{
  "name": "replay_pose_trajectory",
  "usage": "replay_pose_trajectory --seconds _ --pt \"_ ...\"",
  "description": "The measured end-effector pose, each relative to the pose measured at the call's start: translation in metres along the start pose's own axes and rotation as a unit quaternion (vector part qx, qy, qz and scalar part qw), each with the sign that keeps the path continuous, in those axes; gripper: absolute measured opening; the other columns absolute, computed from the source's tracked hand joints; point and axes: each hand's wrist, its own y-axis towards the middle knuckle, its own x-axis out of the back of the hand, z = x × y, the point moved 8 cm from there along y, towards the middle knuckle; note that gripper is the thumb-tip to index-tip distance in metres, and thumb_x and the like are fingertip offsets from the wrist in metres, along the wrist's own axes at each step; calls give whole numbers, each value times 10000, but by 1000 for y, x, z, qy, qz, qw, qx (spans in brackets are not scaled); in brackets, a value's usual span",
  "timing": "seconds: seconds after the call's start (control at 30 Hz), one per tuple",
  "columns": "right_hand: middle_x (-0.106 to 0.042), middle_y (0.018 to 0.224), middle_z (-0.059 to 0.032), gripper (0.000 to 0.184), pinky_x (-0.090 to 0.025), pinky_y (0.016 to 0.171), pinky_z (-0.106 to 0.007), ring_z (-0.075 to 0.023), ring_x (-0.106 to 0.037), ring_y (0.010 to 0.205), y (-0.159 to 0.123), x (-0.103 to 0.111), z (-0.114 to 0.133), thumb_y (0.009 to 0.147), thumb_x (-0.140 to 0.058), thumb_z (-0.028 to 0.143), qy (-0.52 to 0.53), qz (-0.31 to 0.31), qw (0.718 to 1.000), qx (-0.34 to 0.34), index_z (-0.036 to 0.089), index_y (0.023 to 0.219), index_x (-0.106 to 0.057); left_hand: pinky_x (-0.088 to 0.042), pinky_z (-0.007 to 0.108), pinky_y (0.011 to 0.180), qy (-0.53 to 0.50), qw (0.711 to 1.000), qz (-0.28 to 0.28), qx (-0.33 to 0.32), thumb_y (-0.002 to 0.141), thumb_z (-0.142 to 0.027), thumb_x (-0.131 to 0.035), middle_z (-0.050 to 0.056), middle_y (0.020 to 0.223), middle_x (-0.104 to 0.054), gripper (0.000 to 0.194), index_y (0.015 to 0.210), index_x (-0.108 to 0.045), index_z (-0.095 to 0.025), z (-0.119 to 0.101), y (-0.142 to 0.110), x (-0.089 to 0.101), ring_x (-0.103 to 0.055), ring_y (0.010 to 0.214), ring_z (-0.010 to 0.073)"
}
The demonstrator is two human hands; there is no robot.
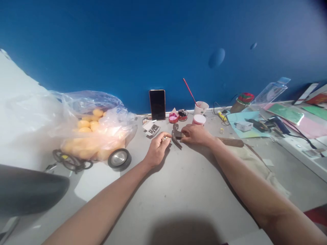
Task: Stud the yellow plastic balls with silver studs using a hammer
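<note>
Hammer (176,135) and Hand Positions on the Work Surface (178,190)

Both forearms extend from the near side of the surface. Toward the left edge lies a black-rimmed metal disc (119,158), just beside a clear plastic bag (112,117) containing yellow-orange balls. Toward the right edge, a pale cloth (265,170) is near the brown end of the hammer handle.

The hammer is about mid-width, closer to the back edge than to the near side; its claw head points left and its handle runs right. Right hand (196,134): fingers grasp the hammer just behind the head. Left hand (156,149): thumb and forefinger pinch a small shiny piece (165,138) near the claw head; its exact form is too small to tell.

Beyond the left hand, an open white box (148,126) contains small metal pieces. Beyond the right hand stands a pink-lidded jar (199,119), with a white cup (201,109) behind it.

Along the back edge, a red tin (173,117) sits beside a dark-topped tin (183,114). A phone (157,104) stands upright near the blue wall (127,61).
</note>
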Motion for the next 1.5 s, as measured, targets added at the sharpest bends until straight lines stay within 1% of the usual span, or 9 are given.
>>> replay_pose_trajectory --seconds 0.47,0.67,0.77,0.87,0.93,1.03,1.2,1.4,1.5 --pt "-751 1009 -127 229 -343 634 -325 -260 -663 867 1 -5 0 931 -642 409 -5 -11 1000 26 186 910 -688 -398 278 603 -23 1000 -8 -3 852 -312 -558 30 737 -684 214 841 -720 -172 4 2 2 -537 635 152" --pt "-750 984 -120 184 -361 612 -322 -263 -663 847 0 -4 -3 906 -676 379 22 -27 999 16 199 894 -709 -353 237 478 -226 971 -37 69 867 -425 -618 60 826 -690 319 977 -727 -147 27 11 3 -488 528 101" --pt "-758 1047 -116 157 -449 687 -338 -270 -682 912 -4 11 6 902 -691 329 57 -111 991 45 203 987 -731 -448 253 498 -320 942 -32 96 818 -390 -710 87 904 -711 342 1043 -706 -132 32 15 1 -581 571 122" --pt "-753 1123 -113 221 -512 835 -365 -269 -681 1044 -17 32 31 942 -671 318 125 -231 957 127 197 1121 -718 -547 291 584 -365 925 -7 108 776 -367 -825 80 912 -718 372 1034 -689 -137 30 14 -3 -664 658 157" --pt "-746 1119 -116 283 -520 855 -375 -273 -673 1060 -24 35 49 938 -714 376 147 -258 941 162 192 1154 -704 -567 296 616 -392 914 7 108 732 -389 -898 63 890 -713 419 994 -682 -142 28 12 -7 -678 691 163" --pt "-730 1083 -114 331 -508 813 -380 -284 -653 1026 -26 26 67 888 -794 404 132 -243 948 158 196 1128 -701 -548 272 610 -409 907 14 99 681 -437 -950 34 818 -690 476 932 -683 -134 25 11 -10 -651 673 143" --pt "-710 1031 -87 294 -473 784 -349 -261 -630 999 -22 10 74 877 -816 349 144 -209 960 119 196 1101 -703 -508 242 604 -370 924 -17 98 621 -426 -988 10 738 -681 501 894 -678 -141 28 11 -8 -630 651 131" --pt "-713 1021 -63 327 -470 791 -341 -240 -636 967 -21 12 73 849 -794 259 213 -208 947 118 204 1163 -721 -436 228 511 -375 920 -5 112 780 -668 -807 24 714 -660 582 990 -700 -135 27 10 -7 -569 566 122" --pt "-724 1045 -65 352 -483 852 -364 -248 -637 993 -22 14 76 857 -753 205 235 -215 936 146 213 1207 -710 -504 241 619 -372 923 9 96 753 -549 -874 30 789 -695 518 1019 -695 -142 22 9 -8 -629 668 136"
